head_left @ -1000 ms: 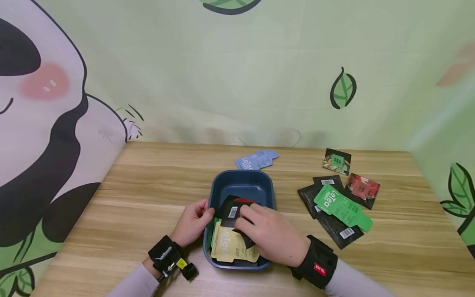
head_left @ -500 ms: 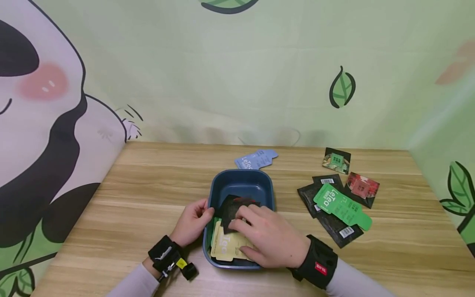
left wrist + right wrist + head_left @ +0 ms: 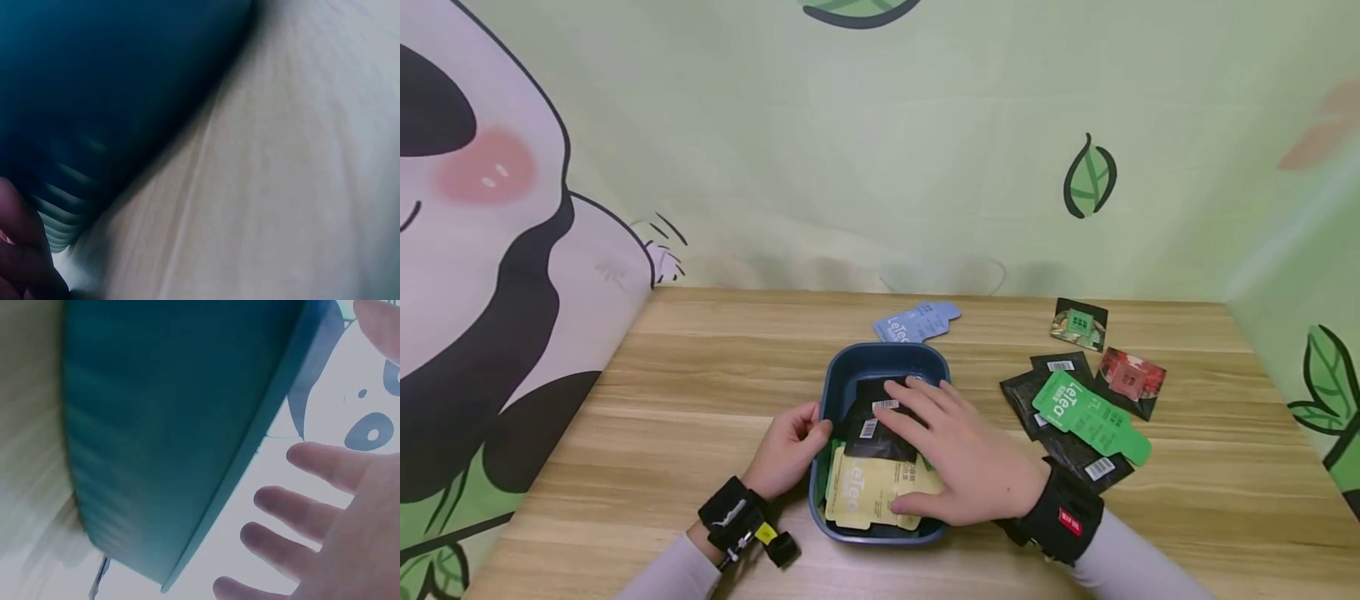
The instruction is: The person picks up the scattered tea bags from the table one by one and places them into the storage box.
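Note:
A deep blue plastic box [image 3: 883, 360] stands at the table's middle front. My left hand [image 3: 778, 454] grips its left rim, thumb over the edge; in the left wrist view, part of that hand's fingers [image 3: 25, 250] shows against the box's side. Inside lie black sachets [image 3: 876, 446] with white barcode labels, and nearer me a pale yellow LeTea packet [image 3: 872, 487]. Some green shows beneath them. Over the box's right side hovers my right hand [image 3: 973, 471], fingers spread, nothing held. Its outstretched fingers [image 3: 294, 512] also appear in the right wrist view. Whether it touches the sachets I cannot tell.
Behind the box lies a light blue LeTea packet [image 3: 916, 322]. To the right is a pile of black sachets [image 3: 1021, 404] under a green LeTea packet [image 3: 1090, 415]. A red-labelled sachet [image 3: 1131, 383] and a green-labelled one [image 3: 1079, 323] lie beside it.
My right hand has let go of a black sachet, which now lies flat in the box with its barcode up. The fingers have spread and lifted slightly rightward. My left hand stays put.

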Demonstrator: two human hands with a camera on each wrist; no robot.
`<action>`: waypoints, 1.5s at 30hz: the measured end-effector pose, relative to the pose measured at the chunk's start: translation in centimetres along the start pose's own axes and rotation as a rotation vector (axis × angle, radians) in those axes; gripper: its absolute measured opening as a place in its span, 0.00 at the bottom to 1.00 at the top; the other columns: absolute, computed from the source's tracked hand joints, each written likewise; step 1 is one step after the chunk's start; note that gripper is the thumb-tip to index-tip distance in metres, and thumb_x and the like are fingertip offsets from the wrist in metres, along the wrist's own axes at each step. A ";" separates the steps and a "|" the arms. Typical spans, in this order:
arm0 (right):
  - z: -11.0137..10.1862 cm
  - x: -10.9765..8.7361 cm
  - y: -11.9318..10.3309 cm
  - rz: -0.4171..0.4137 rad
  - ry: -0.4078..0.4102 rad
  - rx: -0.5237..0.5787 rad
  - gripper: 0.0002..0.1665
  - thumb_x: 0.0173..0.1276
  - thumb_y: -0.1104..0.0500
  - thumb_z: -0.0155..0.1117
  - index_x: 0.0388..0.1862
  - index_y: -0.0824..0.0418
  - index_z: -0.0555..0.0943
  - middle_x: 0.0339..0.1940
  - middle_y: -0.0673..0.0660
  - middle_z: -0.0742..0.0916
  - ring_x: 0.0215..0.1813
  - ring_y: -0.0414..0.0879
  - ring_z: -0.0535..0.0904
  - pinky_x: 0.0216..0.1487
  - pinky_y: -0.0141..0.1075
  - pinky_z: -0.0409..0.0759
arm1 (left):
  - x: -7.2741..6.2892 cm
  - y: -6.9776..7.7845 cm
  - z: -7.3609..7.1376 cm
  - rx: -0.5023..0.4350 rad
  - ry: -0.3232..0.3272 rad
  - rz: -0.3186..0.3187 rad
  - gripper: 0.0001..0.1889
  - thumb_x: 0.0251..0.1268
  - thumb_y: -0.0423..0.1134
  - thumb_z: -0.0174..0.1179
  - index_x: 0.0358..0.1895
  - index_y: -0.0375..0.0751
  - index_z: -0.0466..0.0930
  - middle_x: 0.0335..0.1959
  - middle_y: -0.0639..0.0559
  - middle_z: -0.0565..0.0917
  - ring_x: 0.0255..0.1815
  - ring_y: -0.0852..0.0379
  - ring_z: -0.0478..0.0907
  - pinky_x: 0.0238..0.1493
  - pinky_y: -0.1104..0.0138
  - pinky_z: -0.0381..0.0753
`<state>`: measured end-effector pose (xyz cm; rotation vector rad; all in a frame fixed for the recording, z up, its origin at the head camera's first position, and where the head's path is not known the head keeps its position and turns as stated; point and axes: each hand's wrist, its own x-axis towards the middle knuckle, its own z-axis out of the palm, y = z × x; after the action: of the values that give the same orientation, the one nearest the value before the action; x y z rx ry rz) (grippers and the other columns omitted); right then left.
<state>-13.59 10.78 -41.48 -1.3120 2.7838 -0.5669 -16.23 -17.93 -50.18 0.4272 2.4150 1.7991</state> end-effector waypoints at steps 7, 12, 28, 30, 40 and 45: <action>-1.2 -0.4 2.7 0.081 0.020 -0.063 0.57 0.64 0.25 0.63 0.83 0.52 0.62 0.85 0.59 0.61 0.84 0.62 0.58 0.78 0.61 0.62 | 0.0 0.1 0.1 -0.006 0.004 0.003 0.14 0.74 0.31 0.54 0.26 0.38 0.69 0.19 0.56 0.68 0.22 0.64 0.67 0.24 0.73 0.63; -2.2 -1.1 5.6 0.171 0.076 -0.102 0.57 0.64 0.26 0.64 0.82 0.55 0.62 0.83 0.64 0.64 0.82 0.66 0.60 0.77 0.63 0.62 | -0.1 0.1 0.1 -0.013 0.002 0.012 0.14 0.74 0.30 0.54 0.25 0.38 0.69 0.19 0.56 0.68 0.22 0.65 0.67 0.24 0.73 0.63; -5.1 -5.4 14.5 0.517 0.008 -0.169 0.59 0.65 0.26 0.62 0.80 0.65 0.62 0.79 0.74 0.65 0.79 0.73 0.60 0.75 0.70 0.58 | 0.0 -0.1 0.1 -0.005 0.009 0.024 0.14 0.74 0.29 0.54 0.25 0.38 0.68 0.19 0.56 0.68 0.23 0.65 0.67 0.24 0.72 0.63; -5.1 -6.1 15.5 0.569 -0.009 -0.156 0.60 0.66 0.25 0.60 0.81 0.65 0.60 0.80 0.75 0.63 0.79 0.75 0.58 0.74 0.71 0.59 | 0.0 -0.1 0.1 -0.004 0.008 0.023 0.14 0.74 0.30 0.54 0.25 0.38 0.68 0.20 0.56 0.68 0.23 0.65 0.67 0.24 0.72 0.63; -4.5 -10.8 20.2 0.727 -0.027 -0.058 0.57 0.71 0.33 0.61 0.79 0.75 0.58 0.73 0.83 0.64 0.71 0.79 0.63 0.66 0.73 0.67 | 0.0 -0.1 0.1 -0.005 0.002 0.012 0.14 0.74 0.30 0.54 0.25 0.38 0.68 0.19 0.56 0.68 0.23 0.65 0.67 0.24 0.73 0.64; -4.9 -12.8 21.6 0.771 -0.046 -0.061 0.53 0.73 0.40 0.63 0.77 0.78 0.58 0.70 0.87 0.64 0.67 0.83 0.65 0.62 0.73 0.70 | 0.0 0.0 0.1 0.003 0.004 0.003 0.14 0.74 0.30 0.54 0.26 0.38 0.68 0.20 0.56 0.69 0.23 0.64 0.68 0.25 0.72 0.64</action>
<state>-22.20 34.50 -45.80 -0.1732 2.9484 -0.3874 -16.20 -17.87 -50.19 0.4288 2.4211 1.8000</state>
